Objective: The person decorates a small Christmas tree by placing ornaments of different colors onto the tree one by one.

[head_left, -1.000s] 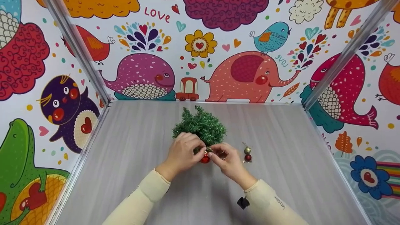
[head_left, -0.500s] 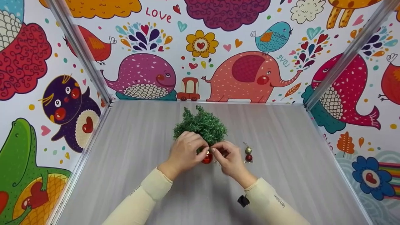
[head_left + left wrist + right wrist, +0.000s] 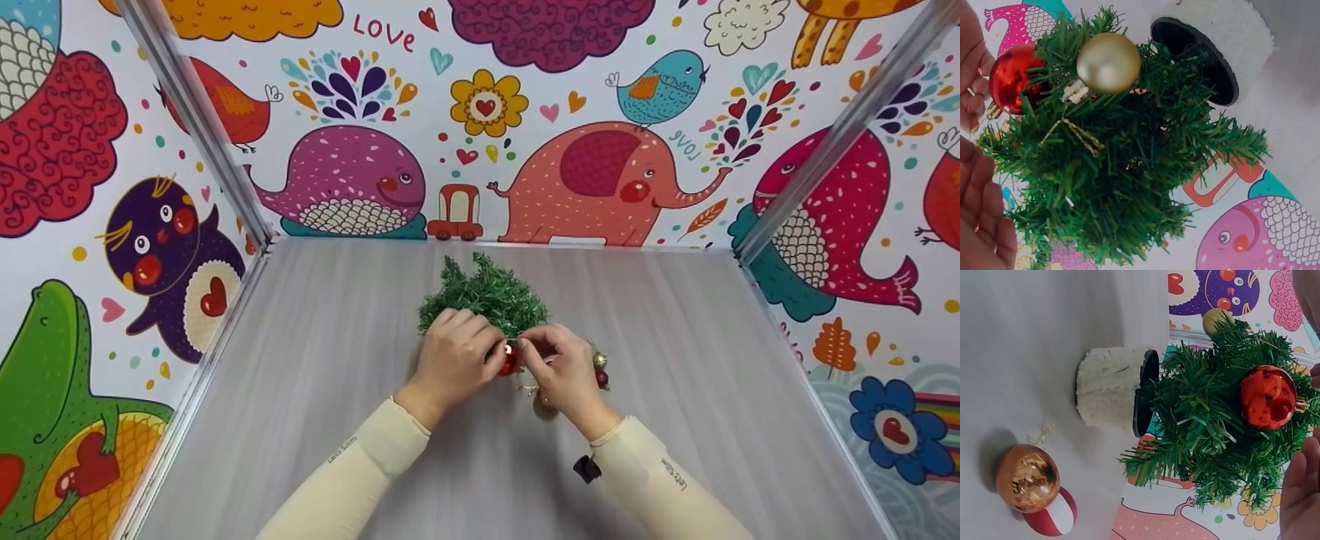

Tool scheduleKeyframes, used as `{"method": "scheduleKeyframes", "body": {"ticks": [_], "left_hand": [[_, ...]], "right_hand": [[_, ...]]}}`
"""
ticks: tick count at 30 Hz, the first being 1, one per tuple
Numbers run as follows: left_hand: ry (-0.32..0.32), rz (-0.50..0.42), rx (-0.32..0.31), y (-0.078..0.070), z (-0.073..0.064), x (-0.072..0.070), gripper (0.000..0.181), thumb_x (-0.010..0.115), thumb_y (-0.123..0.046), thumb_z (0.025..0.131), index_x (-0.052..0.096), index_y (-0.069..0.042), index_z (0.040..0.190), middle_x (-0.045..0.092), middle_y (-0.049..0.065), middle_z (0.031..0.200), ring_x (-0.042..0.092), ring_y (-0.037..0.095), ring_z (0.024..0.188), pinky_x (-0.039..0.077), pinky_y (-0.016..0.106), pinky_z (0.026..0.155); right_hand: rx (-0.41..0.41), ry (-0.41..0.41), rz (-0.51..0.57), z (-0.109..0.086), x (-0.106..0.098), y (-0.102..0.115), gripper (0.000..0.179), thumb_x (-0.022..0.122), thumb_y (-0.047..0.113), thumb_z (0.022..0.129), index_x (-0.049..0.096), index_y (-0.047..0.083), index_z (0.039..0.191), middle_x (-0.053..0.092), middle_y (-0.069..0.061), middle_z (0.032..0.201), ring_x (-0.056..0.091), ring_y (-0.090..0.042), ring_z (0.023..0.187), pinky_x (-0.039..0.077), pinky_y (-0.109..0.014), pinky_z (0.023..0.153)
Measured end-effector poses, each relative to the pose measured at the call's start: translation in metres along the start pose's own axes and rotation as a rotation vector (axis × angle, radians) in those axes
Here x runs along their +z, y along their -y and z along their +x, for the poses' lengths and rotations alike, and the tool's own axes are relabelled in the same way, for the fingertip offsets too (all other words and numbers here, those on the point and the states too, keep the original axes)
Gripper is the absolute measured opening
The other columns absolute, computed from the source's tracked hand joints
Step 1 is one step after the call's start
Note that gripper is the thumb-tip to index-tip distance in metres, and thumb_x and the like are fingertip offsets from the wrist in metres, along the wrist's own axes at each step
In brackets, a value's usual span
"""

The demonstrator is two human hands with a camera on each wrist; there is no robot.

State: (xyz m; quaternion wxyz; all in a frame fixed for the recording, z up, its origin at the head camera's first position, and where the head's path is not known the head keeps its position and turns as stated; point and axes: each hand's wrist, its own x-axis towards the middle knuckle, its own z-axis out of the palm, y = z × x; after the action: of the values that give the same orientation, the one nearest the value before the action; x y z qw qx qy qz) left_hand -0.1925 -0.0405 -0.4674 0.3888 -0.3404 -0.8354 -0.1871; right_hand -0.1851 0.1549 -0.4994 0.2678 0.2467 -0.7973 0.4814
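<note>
A small artificial Christmas tree (image 3: 487,289) stands in a white pot (image 3: 1109,388). A shiny red bauble (image 3: 1268,396) hangs at its near side, towards the top. By the bauble's gold cap (image 3: 1301,404), my left hand (image 3: 461,352) and right hand (image 3: 559,367) meet with bent fingers, each seeming to pinch its hanging loop. The exact grip is hidden in the head view, and the wrist views cut off the fingertips. On the left side of the tree hangs a matte gold bauble (image 3: 1109,62) with a gold cord.
Right of the tree, a shiny gold bauble (image 3: 1027,478) touches a red-and-white one (image 3: 1055,514) on the table (image 3: 337,322). Beyond my right hand lie a small gold bauble (image 3: 599,360) and a dark red one (image 3: 602,378). Printed walls (image 3: 420,172) enclose the table.
Both hands have shifted slightly right and towards the tree, the red bauble with them. A gold bauble on the table now shows below my right hand, which partly covers the small ones.
</note>
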Motion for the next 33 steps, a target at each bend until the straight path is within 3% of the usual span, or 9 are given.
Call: {"method": "scheduleKeyframes", "body": {"ticks": [8, 17, 23, 33], "left_hand": [[-0.043, 0.055, -0.024, -0.0007, 0.0036, 0.0020, 0.010, 0.071, -0.019, 0.085, 0.074, -0.013, 0.078, 0.067, -0.001, 0.076, 0.060, 0.021, 0.072, 0.047, 0.037, 0.067], [-0.030, 0.093, -0.023, 0.0010, 0.0045, 0.0036, 0.011, 0.071, -0.019, 0.087, 0.075, -0.012, 0.079, 0.068, 0.000, 0.076, 0.061, 0.021, 0.071, 0.046, 0.037, 0.067], [-0.029, 0.110, -0.026, 0.0017, 0.0034, 0.0054, 0.012, 0.069, -0.019, 0.088, 0.076, -0.012, 0.080, 0.069, 0.001, 0.076, 0.061, 0.021, 0.069, 0.046, 0.038, 0.067], [-0.008, 0.094, -0.038, 0.0041, -0.0005, 0.0068, 0.012, 0.069, -0.019, 0.087, 0.075, -0.013, 0.079, 0.067, 0.000, 0.076, 0.061, 0.021, 0.070, 0.047, 0.037, 0.066]], "right_hand": [[-0.047, -0.019, -0.046, 0.0089, -0.0001, 0.0007, 0.008, 0.070, 0.006, 0.091, 0.073, 0.013, 0.093, 0.067, 0.004, 0.088, 0.064, -0.009, 0.071, 0.055, -0.025, 0.061], [0.044, -0.004, -0.077, 0.0103, 0.0024, -0.0016, 0.005, 0.069, 0.012, 0.093, 0.073, 0.016, 0.094, 0.066, 0.008, 0.089, 0.064, -0.006, 0.073, 0.055, -0.024, 0.062], [0.045, -0.002, -0.094, 0.0103, 0.0047, -0.0036, 0.006, 0.069, 0.013, 0.094, 0.073, 0.017, 0.095, 0.067, 0.008, 0.088, 0.065, -0.007, 0.073, 0.055, -0.025, 0.062], [0.097, 0.076, -0.105, 0.0094, 0.0048, -0.0034, 0.008, 0.068, 0.020, 0.095, 0.073, 0.015, 0.094, 0.067, 0.008, 0.089, 0.065, -0.006, 0.074, 0.055, -0.024, 0.060]]}}
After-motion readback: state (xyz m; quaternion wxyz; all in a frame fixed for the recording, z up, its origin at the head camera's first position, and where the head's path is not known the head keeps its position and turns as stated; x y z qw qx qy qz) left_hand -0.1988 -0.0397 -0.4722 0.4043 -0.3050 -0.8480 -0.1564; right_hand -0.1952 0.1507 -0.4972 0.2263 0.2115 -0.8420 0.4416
